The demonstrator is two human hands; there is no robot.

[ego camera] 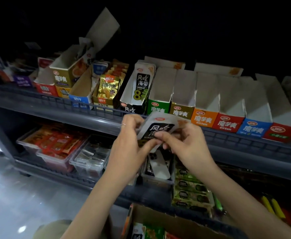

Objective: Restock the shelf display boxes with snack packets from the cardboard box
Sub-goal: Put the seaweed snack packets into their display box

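Both hands, left (129,145) and right (184,144), pinched one black-and-white snack packet (160,128), just below the matching display box (132,104).

Clear plastic tubs (86,167) on lower shelf (58,175)

— Why is it so dark up top?
— Light shines white off the floor (12,195) on the left. The snack packet (160,127) looks smeary, and the shelf (244,140) bends at the edges.
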